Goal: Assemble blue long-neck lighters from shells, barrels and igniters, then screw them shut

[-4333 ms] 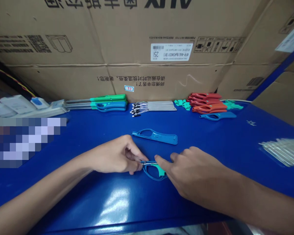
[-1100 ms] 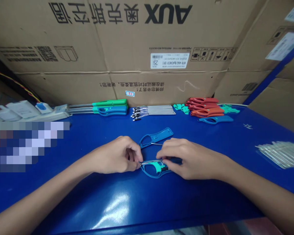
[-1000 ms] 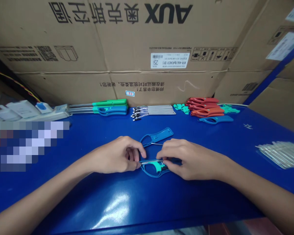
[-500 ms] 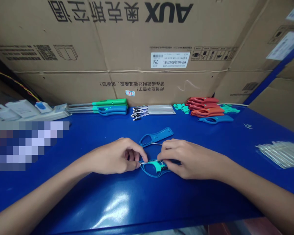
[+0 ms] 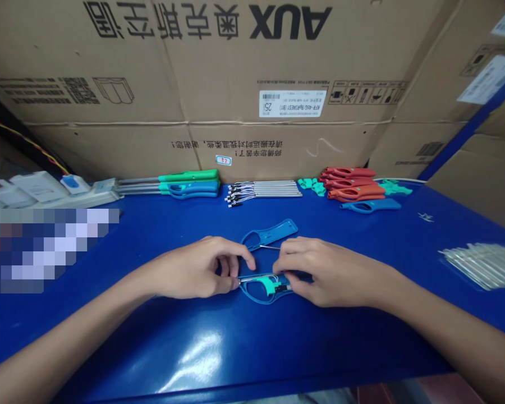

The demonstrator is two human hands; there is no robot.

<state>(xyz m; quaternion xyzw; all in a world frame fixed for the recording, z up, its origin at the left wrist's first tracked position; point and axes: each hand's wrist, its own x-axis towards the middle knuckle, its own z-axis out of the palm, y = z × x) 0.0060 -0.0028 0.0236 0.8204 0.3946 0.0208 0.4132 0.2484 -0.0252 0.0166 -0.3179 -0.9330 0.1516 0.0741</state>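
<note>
A blue lighter handle half (image 5: 261,290) with a teal trigger lies on the blue table (image 5: 151,336) between my hands. My left hand (image 5: 197,268) is closed, pinching the thin metal tube at the handle's left end. My right hand (image 5: 324,270) is closed over the handle's right end, fingertips pressing on small parts inside it. A second blue handle half (image 5: 273,232) lies just behind my hands, apart from them.
Along the back stand finished green and blue lighters (image 5: 187,184), a row of metal tubes with wires (image 5: 263,189), and red, orange and blue handle halves (image 5: 353,188) with teal triggers. Clear thin tubes (image 5: 480,261) lie at right. Cardboard boxes (image 5: 244,73) wall the back.
Since 4.3 s ago the spare blue half has swung to a slant, and my right hand has closed onto the handle's right end. In the last second only small finger shifts.
</note>
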